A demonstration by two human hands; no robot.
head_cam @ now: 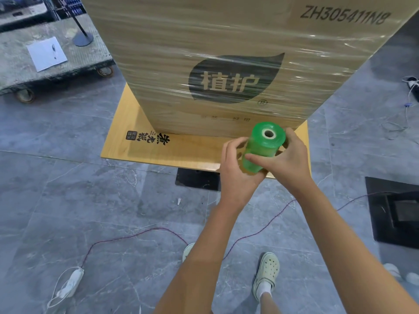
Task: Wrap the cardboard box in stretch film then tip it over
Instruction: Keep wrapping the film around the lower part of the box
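Note:
A tall cardboard box (226, 53) stands upright on a low wooden table (140, 141), its sides covered in clear stretch film. It carries a dark leaf logo and a printed code. In front of its lower right corner I hold a green roll of stretch film (263, 146), upright with its core hole facing me. My left hand (235, 166) grips the roll from the left and below. My right hand (283, 157) wraps it from the right, thumb across the front. No loose film strand between roll and box can be made out.
A wheeled cart (45, 64) with a sheet of paper and a stand base sits at the back left. Cables and a power strip (70, 284) lie on the grey tiled floor. A black case (394, 211) lies at the right. My feet in pale clogs (267, 273) stand below.

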